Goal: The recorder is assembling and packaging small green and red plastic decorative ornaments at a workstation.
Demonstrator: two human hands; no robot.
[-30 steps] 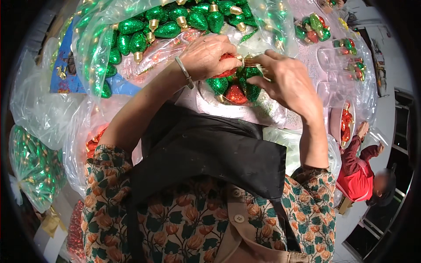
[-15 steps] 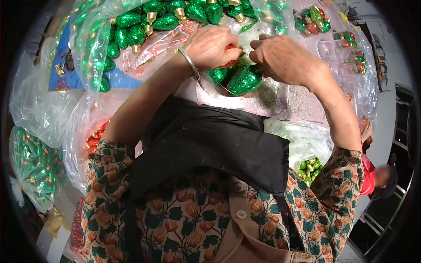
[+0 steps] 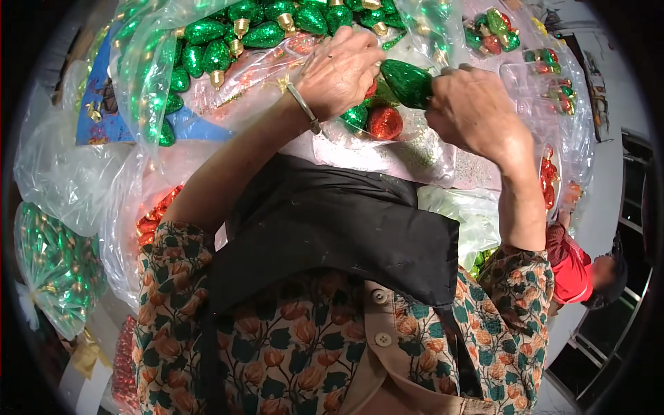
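My right hand (image 3: 477,114) is closed on the base end of a dark green glittery bulb ornament (image 3: 404,83), its tip pointing to the left. My left hand (image 3: 344,75), with a bangle at the wrist, curls its fingers over a bunch of bulb ornaments. From under them show a sliver of red, a green glitter bulb (image 3: 355,117) and a red glitter bulb (image 3: 384,123). The palm and fingers hide the upper part of the bunch. The green bulb in my right hand is close to the left fingertips.
Green bulbs with gold caps (image 3: 263,34) lie along the far side among clear plastic. Finished-looking mixed clusters (image 3: 492,31) sit at the far right. A plastic bag of green ornaments (image 3: 59,266) stands left. At right, another person in red (image 3: 573,270) is near.
My right hand has moved right and slightly down, bringing the green bulb away from the bunch and turning it sideways. A red bulb below is now uncovered. My left hand shifted slightly.
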